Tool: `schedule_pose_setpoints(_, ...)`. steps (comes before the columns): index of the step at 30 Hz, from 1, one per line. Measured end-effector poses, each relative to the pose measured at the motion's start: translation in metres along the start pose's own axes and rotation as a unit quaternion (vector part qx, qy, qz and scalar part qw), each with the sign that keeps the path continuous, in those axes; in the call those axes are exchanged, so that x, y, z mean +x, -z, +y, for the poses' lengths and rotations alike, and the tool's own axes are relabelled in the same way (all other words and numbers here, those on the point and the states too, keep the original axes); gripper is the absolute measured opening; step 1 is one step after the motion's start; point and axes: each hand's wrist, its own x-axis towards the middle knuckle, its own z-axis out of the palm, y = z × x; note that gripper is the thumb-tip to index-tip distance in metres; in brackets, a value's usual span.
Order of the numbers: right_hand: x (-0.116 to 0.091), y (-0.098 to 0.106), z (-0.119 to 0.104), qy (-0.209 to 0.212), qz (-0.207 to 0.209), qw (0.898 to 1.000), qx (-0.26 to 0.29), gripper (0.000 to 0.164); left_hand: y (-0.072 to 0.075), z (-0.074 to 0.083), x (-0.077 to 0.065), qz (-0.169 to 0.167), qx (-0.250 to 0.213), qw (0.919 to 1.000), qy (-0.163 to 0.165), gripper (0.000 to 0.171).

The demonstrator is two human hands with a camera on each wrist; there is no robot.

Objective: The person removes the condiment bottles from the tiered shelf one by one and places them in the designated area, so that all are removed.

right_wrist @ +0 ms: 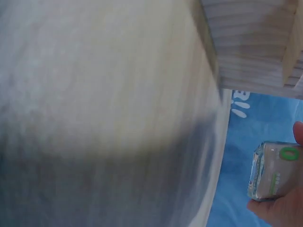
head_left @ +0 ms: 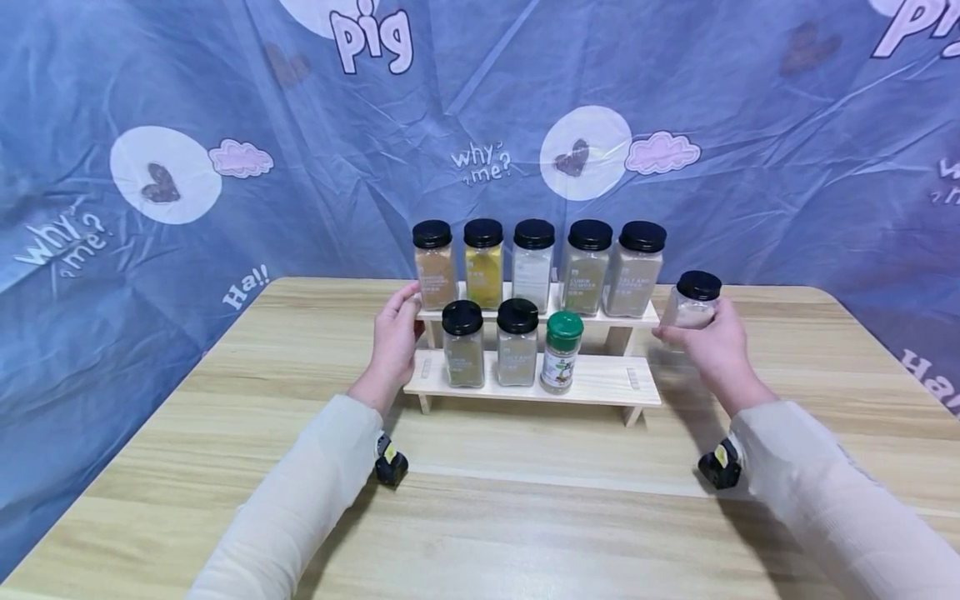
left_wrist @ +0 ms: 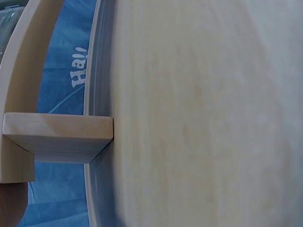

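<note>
My right hand point(head_left: 716, 343) grips a black-lidded spice jar point(head_left: 692, 310) with pale contents, held off the table just past the right end of the two-tier wooden spice rack point(head_left: 603, 380). In the right wrist view, thumb and fingers are on either side of this jar point(right_wrist: 277, 172), whose label bears green marks. At the rack's other end, my left hand point(head_left: 392, 340) holds the left edge of the upper tier; part of the hand is hidden there. One fingertip point(left_wrist: 12, 203) touches the wood in the left wrist view.
Several black-lidded jars, among them a yellow-filled one point(head_left: 483, 271), line the upper tier. Two black-lidded jars and a green-capped bottle point(head_left: 561, 354) stand on the lower tier. The rack is on a wooden table point(head_left: 517, 517), with a blue printed cloth point(head_left: 360, 183) behind.
</note>
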Motion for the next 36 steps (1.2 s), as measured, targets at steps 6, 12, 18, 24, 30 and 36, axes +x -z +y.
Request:
schedule_pose_setpoints(6,0.002,-0.002,0.007,-0.006,-0.029,0.999,0.025,0.080,0.000,-0.001,0.000,0.002,-0.002,1.0000,0.000,0.037)
schedule_pose_setpoints(12,0.005,0.000,0.016,-0.016,-0.033,0.998,0.041,0.083,0.000,-0.001,-0.001,-0.004,-0.002,1.0000,-0.004,0.038)
schedule_pose_setpoints(18,0.007,0.002,0.022,-0.025,-0.045,0.997,0.055,0.085,0.000,-0.002,-0.001,-0.006,-0.010,0.9999,-0.011,0.037)
schedule_pose_setpoints(24,0.007,0.002,0.024,-0.031,-0.059,0.997,0.050,0.086,0.000,-0.003,0.000,-0.008,-0.018,0.9997,-0.012,0.037)
schedule_pose_setpoints(30,0.007,0.002,0.028,-0.009,-0.071,0.997,0.030,0.080,-0.001,-0.002,-0.001,-0.001,-0.015,0.9999,-0.007,0.038)
schedule_pose_setpoints(36,0.007,-0.001,0.029,0.000,-0.071,0.997,0.017,0.074,-0.001,-0.002,0.000,-0.001,-0.017,0.9998,-0.009,0.038)
